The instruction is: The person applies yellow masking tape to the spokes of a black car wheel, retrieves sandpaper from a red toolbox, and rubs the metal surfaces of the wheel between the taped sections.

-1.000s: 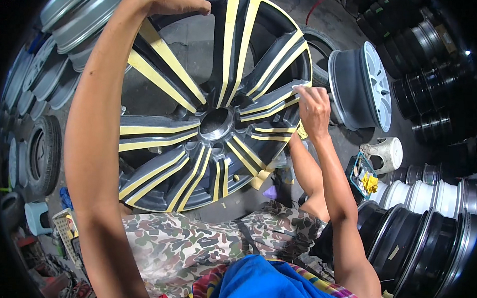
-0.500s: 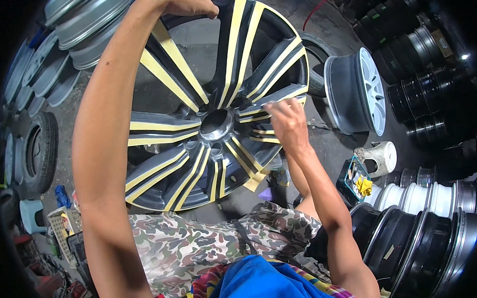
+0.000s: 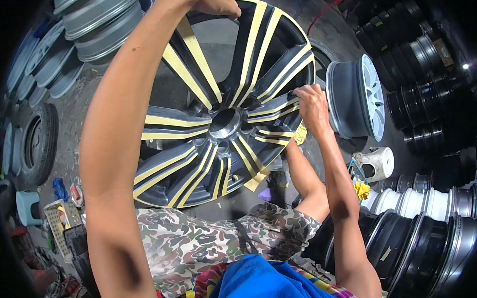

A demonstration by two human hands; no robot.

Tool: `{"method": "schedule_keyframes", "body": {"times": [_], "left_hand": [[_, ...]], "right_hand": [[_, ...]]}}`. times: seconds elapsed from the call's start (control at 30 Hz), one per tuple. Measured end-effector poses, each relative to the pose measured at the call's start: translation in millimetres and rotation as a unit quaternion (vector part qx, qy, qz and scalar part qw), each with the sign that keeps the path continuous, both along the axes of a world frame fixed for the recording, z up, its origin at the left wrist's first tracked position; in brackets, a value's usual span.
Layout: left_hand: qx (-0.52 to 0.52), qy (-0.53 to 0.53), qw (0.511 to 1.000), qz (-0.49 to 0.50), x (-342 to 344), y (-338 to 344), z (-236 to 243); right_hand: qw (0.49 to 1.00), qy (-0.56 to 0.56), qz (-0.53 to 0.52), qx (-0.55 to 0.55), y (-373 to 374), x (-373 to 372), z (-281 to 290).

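Observation:
A large black alloy wheel (image 3: pixel 225 123) with yellow strips along its spokes is tilted up before me, above my camouflage shorts (image 3: pixel 200 245). At its top edge my left hand (image 3: pixel 220 3) grips the rim, the fingers partly cut off by the frame. My right hand (image 3: pixel 314 108) is at the right edge, fingers pinched together at the outer end of a spoke. Whatever sits between those fingertips is too small to make out. One strip on that spoke looks grey rather than yellow. A loose yellow piece (image 3: pixel 256 180) hangs at the wheel's lower edge.
A grey wheel (image 3: pixel 352 97) stands at the right, beside a white stool (image 3: pixel 376 162) and a basket with yellow scraps (image 3: pixel 362 190). Stacked rims (image 3: pixel 410 243) line the right. Grey rims (image 3: pixel 103 27) and a tyre (image 3: pixel 40 139) are at the left.
The wheel and my left arm appear shifted right in view. My right hand has moved outward from over the spoke to the wheel's right edge.

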State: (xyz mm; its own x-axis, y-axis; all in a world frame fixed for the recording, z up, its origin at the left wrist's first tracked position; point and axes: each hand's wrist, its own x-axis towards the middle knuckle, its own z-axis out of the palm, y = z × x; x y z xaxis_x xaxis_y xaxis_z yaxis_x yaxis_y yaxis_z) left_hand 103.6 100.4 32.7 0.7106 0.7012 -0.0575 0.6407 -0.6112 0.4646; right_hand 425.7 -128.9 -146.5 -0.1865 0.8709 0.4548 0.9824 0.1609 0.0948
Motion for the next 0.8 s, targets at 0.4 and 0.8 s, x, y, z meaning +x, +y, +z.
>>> {"method": "schedule_keyframes", "body": {"times": [0.4,0.8], "left_hand": [[-0.017,-0.041,0.999,-0.027,-5.0,7.9,-11.1],[-0.002,-0.028,0.999,-0.033,-9.6,7.6,-5.8]], "right_hand": [[0.994,0.004,0.101,-0.035,-11.8,-54.8,-6.0],[0.999,0.038,0.033,-0.006,-6.2,-68.5,-9.6]]}}
